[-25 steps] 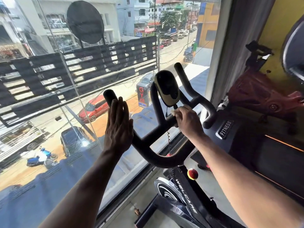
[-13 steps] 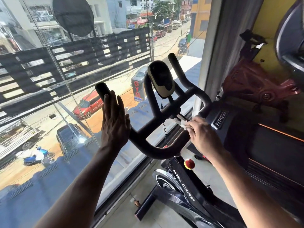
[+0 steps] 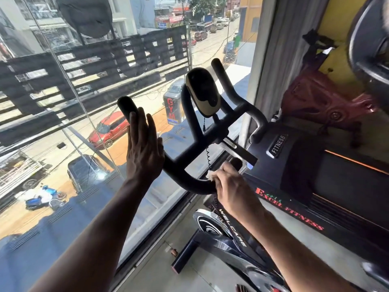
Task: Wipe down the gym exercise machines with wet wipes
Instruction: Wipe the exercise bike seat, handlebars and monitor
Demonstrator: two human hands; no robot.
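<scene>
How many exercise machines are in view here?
3: the spin bike being wiped by the window, a treadmill to its right, and a red machine behind that. Others may be out of frame.

Two bare forearms with no sleeves in view, bare left hand (image 3: pixel 144 153) without rings or glove, bare right hand (image 3: pixel 235 191) likewise ungloved, wrists without watch or band
</scene>
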